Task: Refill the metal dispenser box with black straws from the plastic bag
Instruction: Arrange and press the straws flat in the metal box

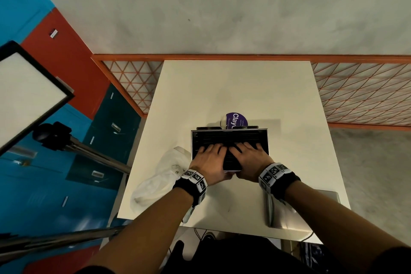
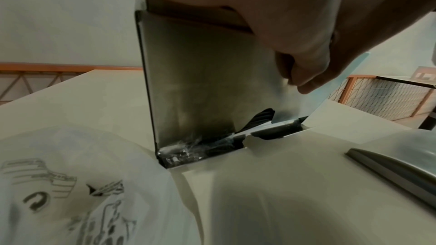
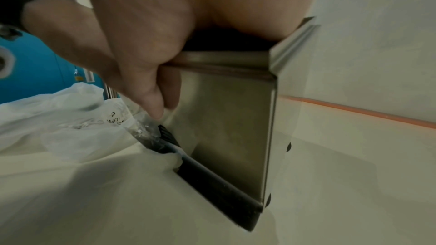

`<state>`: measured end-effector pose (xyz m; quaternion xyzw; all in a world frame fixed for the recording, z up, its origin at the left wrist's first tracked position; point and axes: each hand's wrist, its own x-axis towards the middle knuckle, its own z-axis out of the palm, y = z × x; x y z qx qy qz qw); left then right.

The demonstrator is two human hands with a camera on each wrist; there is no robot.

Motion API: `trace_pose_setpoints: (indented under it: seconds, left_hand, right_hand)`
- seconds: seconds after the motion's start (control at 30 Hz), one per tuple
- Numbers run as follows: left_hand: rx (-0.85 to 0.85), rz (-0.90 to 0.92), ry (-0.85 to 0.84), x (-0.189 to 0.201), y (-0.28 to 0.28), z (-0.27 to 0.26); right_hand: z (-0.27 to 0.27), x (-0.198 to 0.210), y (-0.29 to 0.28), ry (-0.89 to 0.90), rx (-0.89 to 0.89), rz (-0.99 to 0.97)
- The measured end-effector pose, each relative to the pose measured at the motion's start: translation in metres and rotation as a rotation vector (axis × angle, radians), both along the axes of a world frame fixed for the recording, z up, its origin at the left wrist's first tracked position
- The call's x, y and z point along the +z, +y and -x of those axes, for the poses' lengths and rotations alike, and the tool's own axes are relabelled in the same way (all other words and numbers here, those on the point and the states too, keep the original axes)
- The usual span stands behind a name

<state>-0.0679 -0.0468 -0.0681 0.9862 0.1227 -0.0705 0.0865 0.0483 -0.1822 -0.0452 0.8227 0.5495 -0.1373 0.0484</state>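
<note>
Two hands, left (image 1: 208, 162) and right (image 1: 248, 159), fingers flat on straws (image 1: 231, 140) inside one metal box (image 1: 265, 140).

I read "Clay" in white on a purple round label (image 1: 236, 120) behind the box; the bag's (image 2: 59, 189) print is illegible to me.

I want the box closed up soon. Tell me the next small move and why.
Probably press the straws flat, then lift both hands out. The left hand and right hand lie with spread fingers on the straws in the open box, the bag lies limp beside it, and the lid waits at the right.
</note>
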Motion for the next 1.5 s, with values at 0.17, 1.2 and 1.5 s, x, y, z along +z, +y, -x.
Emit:
trace_pose_setpoints:
  seconds: [0.17, 1.2, 1.5]
  left_hand:
    - [0.016, 0.032, -0.013, -0.0009, 0.0018, -0.0022]
    - [-0.034, -0.067, -0.048, 0.0014, 0.0011, 0.0003]
    - [-0.042, -0.048, -0.046, 0.0007, 0.0014, 0.0006]
  right_hand:
    - [0.0015, 0.0003, 0.0013, -0.049, 0.005, -0.004]
    - [0.0047, 0.0012, -0.003, -0.071, 0.032, -0.071]
    - [0.0047, -0.0014, -0.0016, -0.039, -0.018, -0.01]
